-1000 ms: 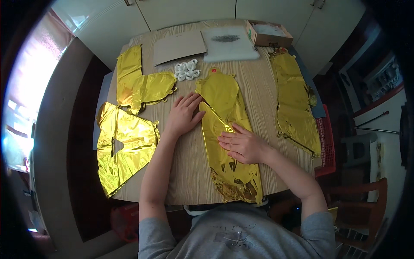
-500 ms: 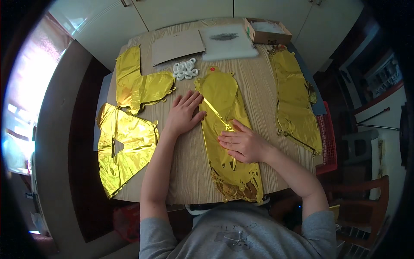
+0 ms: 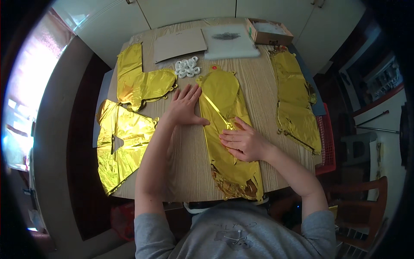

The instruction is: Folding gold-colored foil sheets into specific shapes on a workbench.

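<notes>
A long, flat gold foil balloon (image 3: pixel 217 93) lies lengthwise on the wood-grain table, with a small red dot at its far end and a crinkled near end. My left hand (image 3: pixel 186 108) rests at its left edge, fingers spread, the thumb touching the foil. On the middle of the foil lies my right hand (image 3: pixel 243 141), palm down with fingers stretched out over a crease. Neither hand grips anything. Two more flat gold foil balloons are at the left, one bent in shape (image 3: pixel 131 82) and one wide and shiny (image 3: pixel 125 146). Another gold foil balloon (image 3: pixel 295 97) lies at the right edge.
White ring-shaped coils (image 3: pixel 187 67) sit beyond my left hand. Farther back are a grey-brown card sheet (image 3: pixel 180 44), a translucent plastic packet (image 3: pixel 230 42) and an open cardboard box (image 3: pixel 270 32). A red basket (image 3: pixel 326 142) and a wooden chair (image 3: pixel 375 190) stand off the table's right side.
My left hand has shifted slightly, its fingers and thumb spreading wider along the foil's left edge. The right hand stays in nearly the same place.
</notes>
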Demonstrator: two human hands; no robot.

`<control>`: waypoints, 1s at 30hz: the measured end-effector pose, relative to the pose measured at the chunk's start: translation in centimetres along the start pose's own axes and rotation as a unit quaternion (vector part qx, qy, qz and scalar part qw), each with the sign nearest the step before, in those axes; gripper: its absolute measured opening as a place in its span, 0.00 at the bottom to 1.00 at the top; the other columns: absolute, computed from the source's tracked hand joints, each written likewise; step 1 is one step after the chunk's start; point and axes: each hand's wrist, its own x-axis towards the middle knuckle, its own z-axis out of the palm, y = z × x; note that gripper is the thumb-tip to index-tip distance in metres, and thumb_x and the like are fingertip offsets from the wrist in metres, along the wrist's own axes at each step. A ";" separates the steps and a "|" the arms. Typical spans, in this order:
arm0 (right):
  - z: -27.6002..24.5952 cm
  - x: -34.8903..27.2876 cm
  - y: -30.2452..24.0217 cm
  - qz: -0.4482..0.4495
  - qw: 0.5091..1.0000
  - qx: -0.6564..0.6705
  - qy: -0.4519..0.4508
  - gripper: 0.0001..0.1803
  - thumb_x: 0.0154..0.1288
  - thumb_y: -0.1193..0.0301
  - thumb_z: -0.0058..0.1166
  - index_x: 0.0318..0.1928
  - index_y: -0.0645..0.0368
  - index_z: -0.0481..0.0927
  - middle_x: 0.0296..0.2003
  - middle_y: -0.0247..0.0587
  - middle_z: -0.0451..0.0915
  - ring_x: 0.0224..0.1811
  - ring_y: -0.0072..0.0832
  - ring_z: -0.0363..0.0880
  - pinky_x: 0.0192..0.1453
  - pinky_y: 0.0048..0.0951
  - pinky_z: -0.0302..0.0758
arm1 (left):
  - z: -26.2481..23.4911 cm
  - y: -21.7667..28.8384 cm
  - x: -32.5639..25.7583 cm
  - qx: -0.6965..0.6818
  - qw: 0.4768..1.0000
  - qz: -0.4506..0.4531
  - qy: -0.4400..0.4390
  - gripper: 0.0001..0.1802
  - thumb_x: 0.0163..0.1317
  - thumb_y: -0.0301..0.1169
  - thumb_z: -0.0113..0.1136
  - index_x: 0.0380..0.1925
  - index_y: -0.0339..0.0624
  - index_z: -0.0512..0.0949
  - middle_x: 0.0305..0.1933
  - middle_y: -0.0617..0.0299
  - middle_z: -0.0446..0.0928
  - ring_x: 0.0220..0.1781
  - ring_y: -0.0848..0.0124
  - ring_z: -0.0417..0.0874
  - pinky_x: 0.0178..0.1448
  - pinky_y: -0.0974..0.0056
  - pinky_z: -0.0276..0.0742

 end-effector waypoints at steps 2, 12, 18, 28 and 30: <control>-0.1 -0.1 0.0 0.001 1.000 -0.003 -0.002 0.17 0.61 0.65 0.55 0.48 0.56 0.84 0.52 0.34 0.82 0.60 0.25 0.77 0.75 0.53 0.52 | -0.3 0.2 0.0 0.020 1.000 0.004 -0.024 0.74 0.32 0.76 0.62 0.73 0.38 0.49 0.77 0.51 0.49 0.79 0.54 0.45 0.78 0.46 0.41; 0.1 4.4 -1.2 -0.049 0.994 -0.096 -0.016 0.18 0.58 0.66 0.57 0.50 0.54 0.81 0.52 0.32 0.80 0.60 0.27 0.74 0.72 0.48 0.58 | -0.3 0.2 0.3 0.032 0.998 0.008 -0.049 0.78 0.25 0.75 0.66 0.72 0.36 0.47 0.78 0.47 0.45 0.79 0.48 0.43 0.78 0.44 0.42; 1.4 5.6 1.7 -0.028 0.986 -0.162 -0.022 0.18 0.60 0.64 0.56 0.53 0.43 0.80 0.62 0.34 0.72 0.67 0.33 0.66 0.72 0.45 0.57 | -0.3 0.2 0.4 0.038 0.998 0.011 -0.056 0.76 0.30 0.73 0.66 0.73 0.36 0.47 0.78 0.48 0.45 0.79 0.49 0.42 0.78 0.43 0.41; 0.3 5.4 0.2 -0.032 0.983 -0.122 -0.131 0.23 0.59 0.66 0.57 0.57 0.39 0.79 0.69 0.30 0.63 0.74 0.32 0.54 0.76 0.54 0.47 | 0.3 -0.2 0.4 0.042 0.998 0.013 -0.046 0.76 0.29 0.73 0.66 0.73 0.36 0.47 0.78 0.48 0.45 0.79 0.49 0.42 0.78 0.43 0.41; 0.2 5.0 -0.3 -0.035 0.980 -0.125 -0.152 0.24 0.58 0.67 0.57 0.57 0.38 0.78 0.70 0.29 0.62 0.75 0.31 0.52 0.77 0.55 0.46 | 0.1 -0.1 0.4 0.047 0.997 0.013 -0.053 0.77 0.29 0.73 0.66 0.73 0.36 0.47 0.78 0.48 0.45 0.79 0.49 0.42 0.78 0.43 0.41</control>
